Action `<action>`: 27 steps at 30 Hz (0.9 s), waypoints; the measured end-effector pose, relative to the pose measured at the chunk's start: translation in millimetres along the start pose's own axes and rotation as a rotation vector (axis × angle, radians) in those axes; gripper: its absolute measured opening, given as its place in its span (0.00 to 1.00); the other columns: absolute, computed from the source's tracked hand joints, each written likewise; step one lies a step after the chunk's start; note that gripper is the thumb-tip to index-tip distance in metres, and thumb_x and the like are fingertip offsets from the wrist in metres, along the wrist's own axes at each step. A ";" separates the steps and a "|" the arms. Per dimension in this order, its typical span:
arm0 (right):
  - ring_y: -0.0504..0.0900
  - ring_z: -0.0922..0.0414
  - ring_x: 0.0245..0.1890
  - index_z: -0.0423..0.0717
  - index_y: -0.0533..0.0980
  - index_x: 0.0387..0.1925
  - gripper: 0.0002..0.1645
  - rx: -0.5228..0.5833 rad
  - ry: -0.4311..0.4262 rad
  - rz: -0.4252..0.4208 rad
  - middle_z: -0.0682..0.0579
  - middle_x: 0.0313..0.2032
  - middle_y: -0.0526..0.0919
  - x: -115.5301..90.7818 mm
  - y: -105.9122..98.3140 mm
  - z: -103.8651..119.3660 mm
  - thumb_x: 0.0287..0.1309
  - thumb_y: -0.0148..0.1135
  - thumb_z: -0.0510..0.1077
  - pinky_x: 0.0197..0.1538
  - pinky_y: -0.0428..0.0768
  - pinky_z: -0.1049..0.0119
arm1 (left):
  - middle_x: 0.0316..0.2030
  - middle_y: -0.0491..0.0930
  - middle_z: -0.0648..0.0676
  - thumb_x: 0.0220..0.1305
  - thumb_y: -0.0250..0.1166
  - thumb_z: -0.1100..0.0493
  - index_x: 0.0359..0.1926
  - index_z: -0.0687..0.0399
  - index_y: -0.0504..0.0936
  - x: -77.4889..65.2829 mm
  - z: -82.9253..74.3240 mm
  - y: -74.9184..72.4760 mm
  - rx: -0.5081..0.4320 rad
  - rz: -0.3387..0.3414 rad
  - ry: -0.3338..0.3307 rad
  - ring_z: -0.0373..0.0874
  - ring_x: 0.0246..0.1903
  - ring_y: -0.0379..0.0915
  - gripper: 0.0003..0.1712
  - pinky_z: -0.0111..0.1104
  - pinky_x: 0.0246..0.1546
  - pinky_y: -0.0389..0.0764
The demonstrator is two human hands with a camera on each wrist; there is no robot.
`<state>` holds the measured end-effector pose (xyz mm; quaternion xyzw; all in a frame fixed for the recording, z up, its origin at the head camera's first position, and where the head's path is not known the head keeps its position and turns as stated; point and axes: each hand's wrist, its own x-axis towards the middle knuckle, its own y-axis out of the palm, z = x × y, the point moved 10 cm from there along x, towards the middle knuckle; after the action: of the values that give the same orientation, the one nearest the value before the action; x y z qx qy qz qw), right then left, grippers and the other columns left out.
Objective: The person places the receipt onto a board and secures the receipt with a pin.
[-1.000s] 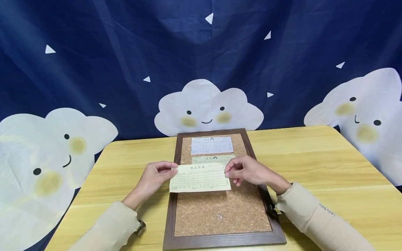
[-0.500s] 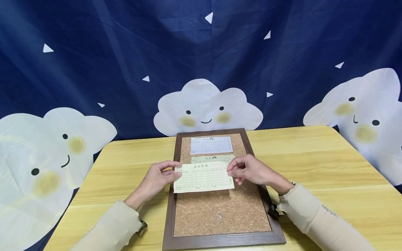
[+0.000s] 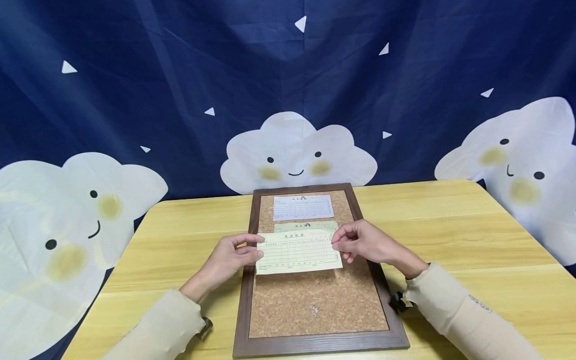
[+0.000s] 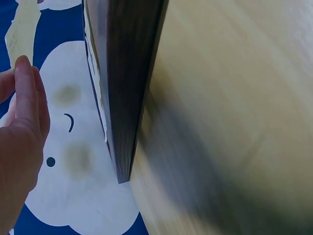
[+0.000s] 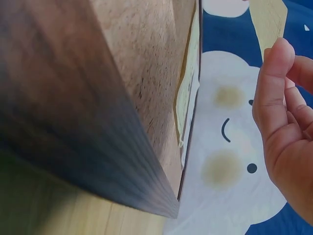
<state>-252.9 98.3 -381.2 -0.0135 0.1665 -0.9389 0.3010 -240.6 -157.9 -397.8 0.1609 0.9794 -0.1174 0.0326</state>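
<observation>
A pale yellow printed form slip (image 3: 299,255) is held between both hands over the middle of a framed cork board (image 3: 283,305). My left hand (image 3: 227,260) pinches the slip's left edge between thumb and fingers. At its right edge, the thumb and forefinger of my right hand (image 3: 369,243) pinch it. Behind it, partly covered, a greenish slip (image 3: 285,228) lies on the cork with a small clear pin at its top. Farther up the board is a bluish-white slip (image 3: 299,210), also pinned at the top. Both wrist views show fingertips on the held slip (image 4: 23,36).
A small shiny clear cluster (image 3: 314,311) lies on the lower cork. The board's dark wooden frame (image 3: 319,344) rests on a light wood table (image 3: 450,240). A navy cloth (image 3: 252,60) with cloud faces hangs directly behind the table.
Both hands have shifted the yellow slip to the right and slightly up over the board. Their pinch on its edges stays. The two pinned slips have not moved.
</observation>
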 end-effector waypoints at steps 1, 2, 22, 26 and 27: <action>0.79 0.58 0.24 0.28 0.77 0.38 0.05 -0.004 0.002 -0.001 0.49 0.25 0.78 -0.2 -0.7 -0.7 0.64 0.59 0.30 0.30 0.83 0.66 | 0.56 0.78 0.69 0.64 0.67 0.66 0.58 0.70 0.77 0.1 -0.1 0.9 -0.001 0.007 0.001 0.51 0.51 0.80 0.22 0.32 0.47 0.81; 0.79 0.58 0.24 0.28 0.77 0.38 0.05 -0.006 0.004 -0.002 0.49 0.25 0.78 -0.5 -1.4 -1.2 0.64 0.59 0.30 0.30 0.83 0.66 | 0.54 0.79 0.69 0.64 0.67 0.66 0.58 0.70 0.77 0.1 -0.2 1.9 -0.002 0.013 0.002 0.51 0.50 0.81 0.22 0.32 0.46 0.82; 0.78 0.59 0.24 0.28 0.77 0.39 0.06 -0.037 0.008 0.014 0.50 0.25 0.78 -7.5 -5.0 -4.2 0.63 0.61 0.31 0.29 0.82 0.67 | 0.44 0.84 0.65 0.63 0.68 0.66 0.60 0.71 0.75 0.3 -0.4 15.1 0.011 0.073 0.025 0.43 0.42 0.82 0.25 0.28 0.41 0.81; 0.78 0.59 0.24 0.29 0.78 0.38 0.06 -0.053 0.009 0.012 0.50 0.25 0.78 -8.7 -6.8 -5.8 0.63 0.61 0.31 0.29 0.82 0.66 | 0.48 0.83 0.67 0.63 0.69 0.67 0.60 0.72 0.75 0.8 -1.9 17.5 0.018 0.081 0.036 0.44 0.43 0.82 0.26 0.29 0.41 0.81; 0.78 0.59 0.24 0.29 0.78 0.38 0.05 -0.055 0.010 0.012 0.50 0.25 0.78 -9.0 -7.2 -6.4 0.63 0.61 0.31 0.29 0.82 0.66 | 0.48 0.82 0.67 0.63 0.69 0.67 0.60 0.72 0.75 0.9 -2.2 17.9 0.018 0.082 0.036 0.45 0.43 0.82 0.26 0.30 0.41 0.82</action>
<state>-250.4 110.9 -384.2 -0.0160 0.1936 -0.9322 0.3054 -235.7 -140.6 -399.7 0.2031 0.9714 -0.1218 0.0183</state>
